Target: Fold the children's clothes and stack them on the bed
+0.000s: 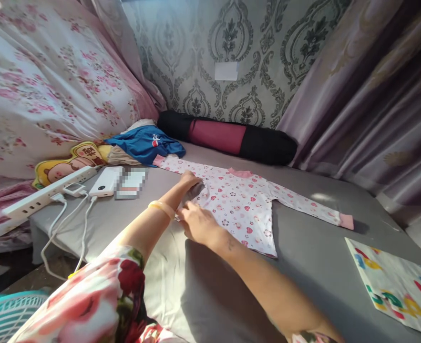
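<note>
A white long-sleeved child's shirt [241, 205] with pink hearts, flowers and a pink collar lies spread on the grey bed sheet, both sleeves stretched out sideways. My left hand [191, 181], at the end of an arm with a pale bangle [162, 207], is closed on the shirt's left edge just under the sleeve. Nearer to me, my right hand [198, 221] pinches the lower left corner of the shirt by the hem. My fingertips are partly hidden by the hands and the fabric.
A power strip [49, 190] with white cables and a white power bank [106, 182] lie left. Behind are a yellow cushion [69, 162], blue clothing [142, 143] and a black-and-maroon roll [228, 138]. A colourful printed item [392, 286] lies right; a turquoise basket [10, 309] stands lower left.
</note>
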A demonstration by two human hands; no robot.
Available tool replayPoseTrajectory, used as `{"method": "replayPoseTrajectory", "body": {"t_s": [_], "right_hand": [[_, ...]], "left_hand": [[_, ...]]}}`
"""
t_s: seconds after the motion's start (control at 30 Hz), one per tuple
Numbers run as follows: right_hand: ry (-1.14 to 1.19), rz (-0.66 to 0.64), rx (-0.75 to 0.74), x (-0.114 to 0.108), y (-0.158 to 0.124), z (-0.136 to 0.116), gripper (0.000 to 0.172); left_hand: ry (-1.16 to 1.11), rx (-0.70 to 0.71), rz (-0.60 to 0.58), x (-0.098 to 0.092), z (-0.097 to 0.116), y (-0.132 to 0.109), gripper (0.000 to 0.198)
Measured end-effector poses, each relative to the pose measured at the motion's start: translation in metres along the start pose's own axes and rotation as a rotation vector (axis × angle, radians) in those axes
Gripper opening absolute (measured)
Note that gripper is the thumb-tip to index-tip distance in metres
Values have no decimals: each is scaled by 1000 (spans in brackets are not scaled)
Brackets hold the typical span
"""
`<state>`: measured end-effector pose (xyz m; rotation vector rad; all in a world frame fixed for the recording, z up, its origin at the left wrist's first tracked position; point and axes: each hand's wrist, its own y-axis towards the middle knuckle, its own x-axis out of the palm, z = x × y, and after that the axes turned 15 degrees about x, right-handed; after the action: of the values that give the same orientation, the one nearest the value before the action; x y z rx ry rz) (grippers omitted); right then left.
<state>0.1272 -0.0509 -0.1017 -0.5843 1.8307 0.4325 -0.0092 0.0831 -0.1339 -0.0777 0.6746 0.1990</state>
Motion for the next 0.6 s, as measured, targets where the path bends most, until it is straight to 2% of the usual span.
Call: {"method": "replayPoseTrajectory", "body": {"t_s": [0.1, 0.23, 0.43, 0.53, 0.6], "right_hand": [[-65, 16, 42, 13, 10, -18, 24], [-55, -42, 74, 21, 16, -14, 26], [-15, -29, 253, 26, 19, -14, 28], [102, 18, 338, 26, 18, -9, 24], [305, 58, 400, 27, 18, 0, 17]], "left_hand": [[57, -17, -22, 3, 4, 10, 25], [126, -14, -62, 8, 6, 25, 28], [194, 21, -68, 22, 6, 33, 23], [192, 42, -67, 21, 7, 32, 18], [168, 61, -64, 18, 9, 30, 14]]}}
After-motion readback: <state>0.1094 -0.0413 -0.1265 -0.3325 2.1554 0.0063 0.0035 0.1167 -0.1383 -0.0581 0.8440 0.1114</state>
